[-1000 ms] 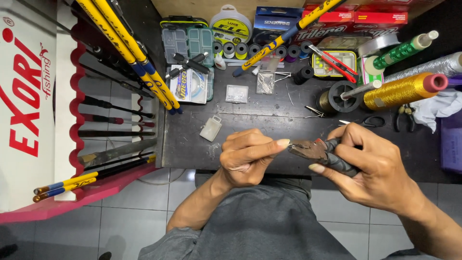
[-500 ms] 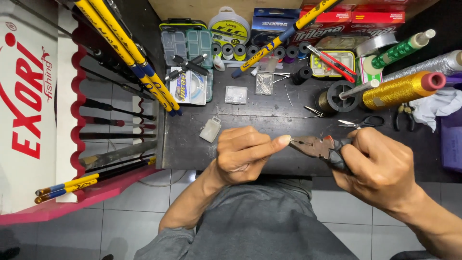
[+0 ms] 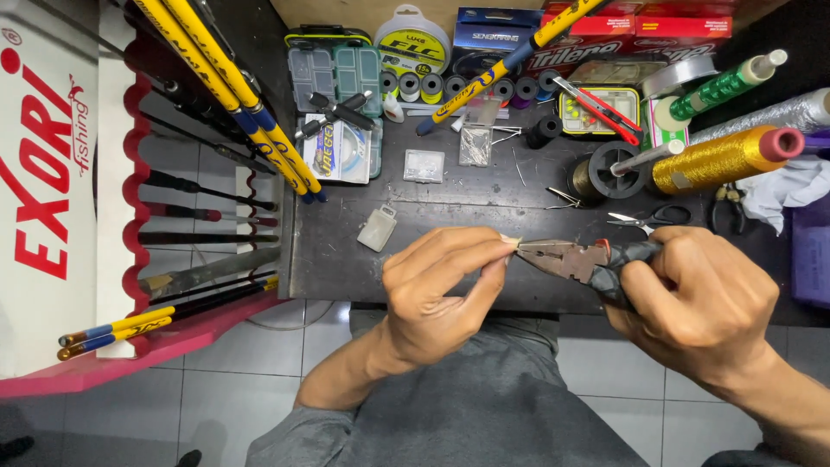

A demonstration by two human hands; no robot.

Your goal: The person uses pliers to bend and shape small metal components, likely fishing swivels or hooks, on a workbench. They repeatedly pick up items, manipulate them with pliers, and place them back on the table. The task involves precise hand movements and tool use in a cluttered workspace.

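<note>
- Black worktop point(image 3: 484, 199), cluttered; both hands work at its near edge, above the person's grey-clad lap.
- Step in hand, as I judge it: a pinch-and-crimp on a tiny part, pliers meeting fingertips. The next move seems to call for a steady squeeze with the part kept square in the tip.
- Right hand point(image 3: 700, 303): fist closed round the dark handles of the steel long-nose pliers point(image 3: 566, 258), wrist coming in from the lower right, nose pointing left.
- Left hand point(image 3: 437, 290): thumb and forefinger pinched shut on a small pale piece point(image 3: 512, 242), knuckles up, forearm rising from the lap.
- Pale piece sits at the plier tip, touching it; too small to identify.
- Small scissors point(image 3: 647, 218) lie just beyond the pliers, untouched.
</note>
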